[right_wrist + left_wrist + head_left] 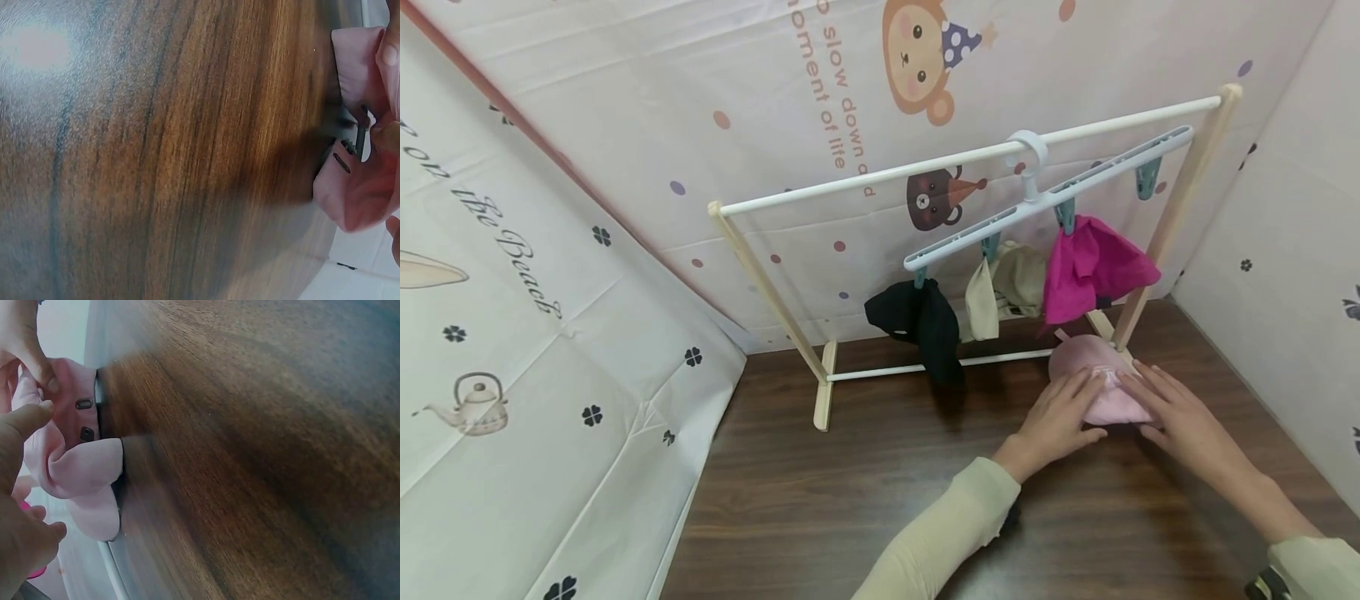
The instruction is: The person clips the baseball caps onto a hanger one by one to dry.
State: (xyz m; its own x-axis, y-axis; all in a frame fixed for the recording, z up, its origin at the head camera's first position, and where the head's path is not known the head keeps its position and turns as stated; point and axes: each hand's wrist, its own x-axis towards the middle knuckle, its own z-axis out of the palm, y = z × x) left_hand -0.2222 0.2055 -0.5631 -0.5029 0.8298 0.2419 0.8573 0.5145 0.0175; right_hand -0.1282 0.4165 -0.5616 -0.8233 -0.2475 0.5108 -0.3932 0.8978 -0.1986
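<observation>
A soft pink cap (1116, 407) rests low at the foot of the rack's right leg, with both hands on it. My left hand (1058, 414) grips its left side, fingers over the top and thumb toward the near edge. On the other side, my right hand (1186, 429) holds it in the same manner. Both thumbs press into the pink fabric (87, 464) in the left wrist view, close to small dark metal-rimmed slots (84, 404). In the right wrist view a dark buckle (361, 134) shows by the right thumb. The fingers partly hide the cap.
A wooden rack with a white rod (865, 178) carries a pale clip hanger (1105, 172). From its teal clips hang a black cap (936, 333), a beige cap (1018, 275) and a magenta cap (1093, 271). Another clip (1147, 179) is at the right end. Printed cloth walls surround the brown table (820, 508).
</observation>
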